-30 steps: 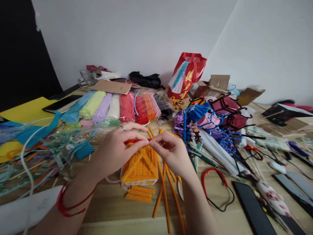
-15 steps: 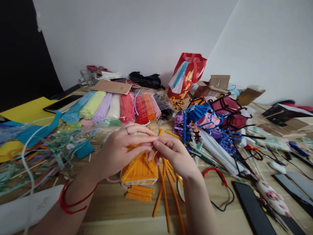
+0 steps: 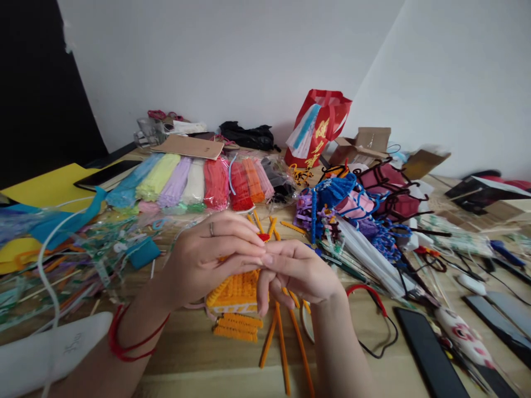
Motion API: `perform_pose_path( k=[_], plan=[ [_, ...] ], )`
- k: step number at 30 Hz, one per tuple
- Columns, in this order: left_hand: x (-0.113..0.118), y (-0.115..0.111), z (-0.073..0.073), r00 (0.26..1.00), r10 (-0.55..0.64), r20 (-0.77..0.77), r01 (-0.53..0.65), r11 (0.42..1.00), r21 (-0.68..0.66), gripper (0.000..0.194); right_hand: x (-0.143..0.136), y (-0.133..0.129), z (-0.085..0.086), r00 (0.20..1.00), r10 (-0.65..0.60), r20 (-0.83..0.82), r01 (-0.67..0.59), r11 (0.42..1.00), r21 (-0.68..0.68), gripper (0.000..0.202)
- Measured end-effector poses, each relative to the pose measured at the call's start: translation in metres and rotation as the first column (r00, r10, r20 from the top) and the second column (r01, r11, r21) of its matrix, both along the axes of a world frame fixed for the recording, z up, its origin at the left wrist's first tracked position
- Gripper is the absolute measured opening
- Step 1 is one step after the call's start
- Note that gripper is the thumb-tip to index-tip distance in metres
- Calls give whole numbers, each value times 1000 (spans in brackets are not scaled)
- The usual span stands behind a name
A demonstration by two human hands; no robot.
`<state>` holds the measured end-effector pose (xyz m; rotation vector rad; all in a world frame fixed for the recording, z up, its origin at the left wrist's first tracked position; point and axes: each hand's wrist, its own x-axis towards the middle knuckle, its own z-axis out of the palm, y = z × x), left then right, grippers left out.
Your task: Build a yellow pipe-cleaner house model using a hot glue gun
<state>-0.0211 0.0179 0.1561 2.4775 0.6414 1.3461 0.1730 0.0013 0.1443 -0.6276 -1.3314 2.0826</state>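
Note:
My left hand is closed, its fingers pressed together, with a ring on one finger. Its fingertips meet those of my right hand, whose thumb and fingers are pinched. Whatever lies between the fingertips is hidden; a small red piece shows just behind them. Beneath the hands sits an orange fuzzy woven piece with a white lower edge, partly covered. Short orange fuzzy strips lie in front of it. Several long orange stems spread over the table below my right hand.
Bundles of coloured stems lie behind the hands, with a red bag at the back. Blue and purple fuzzy pieces are piled right. A black phone and a red-black cord lie front right; a white device lies left.
My right hand has shifted slightly right and down, its lower fingers now hanging over the orange piece. My left hand has tilted over more of that piece. The red piece has come into view.

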Motion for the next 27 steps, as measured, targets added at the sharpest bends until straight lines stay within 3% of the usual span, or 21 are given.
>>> perform_pose_path(
  k=[6,9,14,18,20,22,24,25,27],
  plan=[
    [-7,4,-1,978,201,-52,-199,979,47,12,7,1,0,990,-131,48,127,989,76,38],
    [-13,9,-3,910,405,-91,-406,914,8,11,6,4,-2,948,-307,84,292,943,158,31],
    [-27,21,-10,726,679,-109,-680,733,34,15,2,10,-5,711,-697,93,646,700,304,24],
    [-43,31,-15,637,762,-118,-764,644,42,10,1,12,-4,551,-820,154,712,558,426,28],
    [-51,37,-17,648,748,-142,-760,648,-58,19,0,13,-5,509,-842,179,702,526,480,29],
    [-57,42,-18,695,699,-170,-718,689,-101,30,1,13,-6,511,-840,181,679,524,514,28],
    [-59,43,-17,722,664,-195,-684,728,-54,24,1,13,-8,548,-814,192,642,557,527,26],
    [-57,41,-16,757,593,-274,-627,777,-50,26,1,13,-9,569,-796,207,618,580,530,26],
    [-51,35,-13,834,494,-246,-526,847,-79,26,1,12,-11,597,-764,246,567,619,544,24]
  ],
)
